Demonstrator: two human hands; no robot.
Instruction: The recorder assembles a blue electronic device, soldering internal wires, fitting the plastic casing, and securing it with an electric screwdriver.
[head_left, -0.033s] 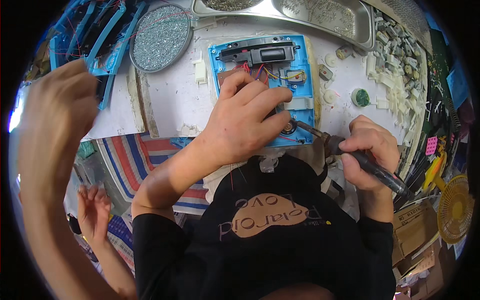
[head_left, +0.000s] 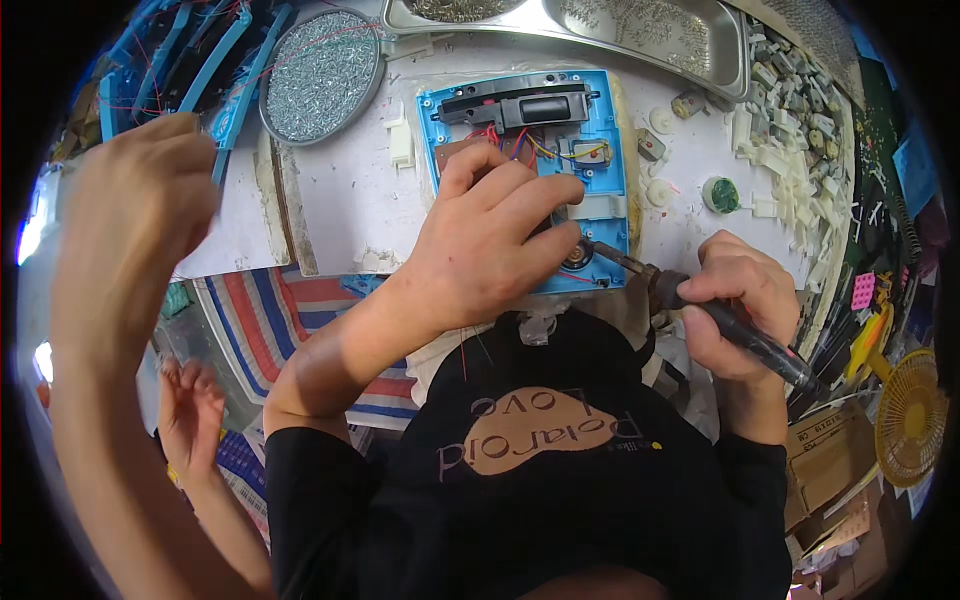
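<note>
A blue plastic housing (head_left: 615,235) lies open on the bench before me, with red, blue and yellow wires and a black battery-box-like part (head_left: 545,108) inside. My left hand (head_left: 480,240) rests over its middle, fingers curled and thumb side bent down; whatever the fingertips pinch is hidden under them. Beside those fingertips sits a small round speaker-like part (head_left: 577,257), dark with a copper-coloured centre. My right hand (head_left: 745,300) grips a soldering iron (head_left: 738,338) by its black handle. The iron's metal tip reaches the edge of the round part, close to my left fingers.
At far left, a co-worker's blurred hand (head_left: 150,190) passes near stacked blue housings (head_left: 235,100); their other hand (head_left: 190,415) is lower. A round tray of screws (head_left: 322,75) and a metal tray (head_left: 640,35) stand behind. White parts (head_left: 800,170) and a green-filled tub (head_left: 721,195) lie right.
The co-worker's raised hand has shifted slightly to the right. My own hands, the soldering iron and the housing show no visible movement.
</note>
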